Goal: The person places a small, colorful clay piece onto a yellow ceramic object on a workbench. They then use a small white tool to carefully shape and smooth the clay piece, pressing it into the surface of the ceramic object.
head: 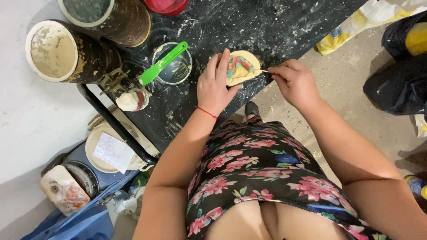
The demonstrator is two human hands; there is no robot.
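A glass cup (pixel 172 67) with a green spatula (pixel 163 63) across it sits on the dusty black tabletop (pixel 275 26); two crusty big tubs (pixel 66 51) stand left of the cup, red lid (pixel 165 6) behind it.
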